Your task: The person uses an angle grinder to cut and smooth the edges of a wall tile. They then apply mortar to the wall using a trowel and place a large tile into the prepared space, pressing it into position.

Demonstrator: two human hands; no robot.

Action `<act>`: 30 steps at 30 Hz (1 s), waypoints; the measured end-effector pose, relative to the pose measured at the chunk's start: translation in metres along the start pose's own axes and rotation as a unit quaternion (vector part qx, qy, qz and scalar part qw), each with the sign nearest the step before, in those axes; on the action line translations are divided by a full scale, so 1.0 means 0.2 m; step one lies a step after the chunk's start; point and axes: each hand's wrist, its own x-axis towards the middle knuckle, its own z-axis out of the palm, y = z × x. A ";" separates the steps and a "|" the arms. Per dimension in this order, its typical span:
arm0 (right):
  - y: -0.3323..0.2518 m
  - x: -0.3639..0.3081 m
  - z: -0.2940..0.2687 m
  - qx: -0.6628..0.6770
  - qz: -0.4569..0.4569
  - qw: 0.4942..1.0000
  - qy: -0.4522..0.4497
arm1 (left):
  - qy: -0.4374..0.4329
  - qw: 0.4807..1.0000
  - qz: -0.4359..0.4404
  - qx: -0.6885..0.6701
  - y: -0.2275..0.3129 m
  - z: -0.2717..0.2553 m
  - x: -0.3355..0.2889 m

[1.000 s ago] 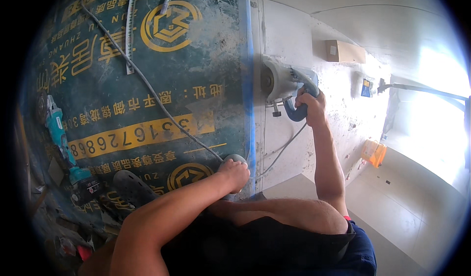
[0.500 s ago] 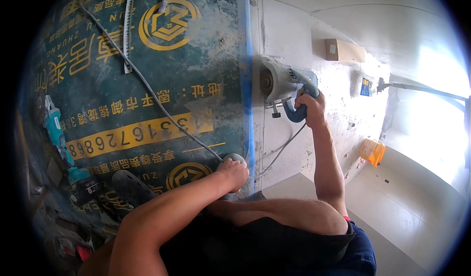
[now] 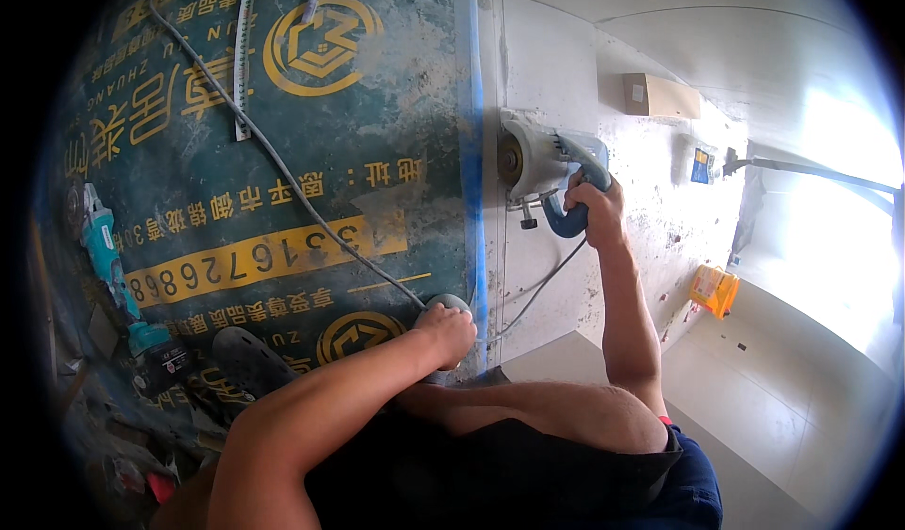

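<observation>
My right hand [image 3: 596, 208] is wrapped round the rear handle of a blue handheld circular saw [image 3: 583, 167]. The saw's flat metal base rests on the pale slab surface, with its round blade side toward the blue tape. A grey power cord [image 3: 550, 283] runs from the saw down toward my left hand [image 3: 447, 334]. That hand is closed, with fingers curled, over the rounded grey toe of a shoe [image 3: 447, 301]. Another stretch of cord meets the hand from the upper left. What the left fingers hold, if anything, is hidden.
Green printed floor sheeting [image 3: 396, 172] covers the left side, edged by blue tape [image 3: 478, 153]. On it lie a measuring strip [image 3: 243, 59] and a teal angle grinder [image 3: 106, 247]. A cardboard box [image 3: 660, 96] and an orange-yellow packet [image 3: 715, 291] are on the right.
</observation>
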 end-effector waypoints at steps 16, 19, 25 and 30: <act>-0.02 -0.04 0.02 -0.001 0.005 1.000 -0.001 | 0.037 0.999 0.013 -0.009 -0.02 0.04 0.01; 0.00 -0.04 0.00 0.002 0.007 1.000 -0.003 | 0.031 0.999 0.014 -0.008 -0.01 0.04 0.01; -0.02 -0.06 0.01 0.002 0.011 1.000 -0.002 | 0.030 0.999 0.013 -0.008 -0.02 0.04 0.01; 0.01 -0.07 0.00 0.010 0.015 1.000 -0.002 | 0.023 1.000 0.009 -0.007 -0.01 0.03 0.01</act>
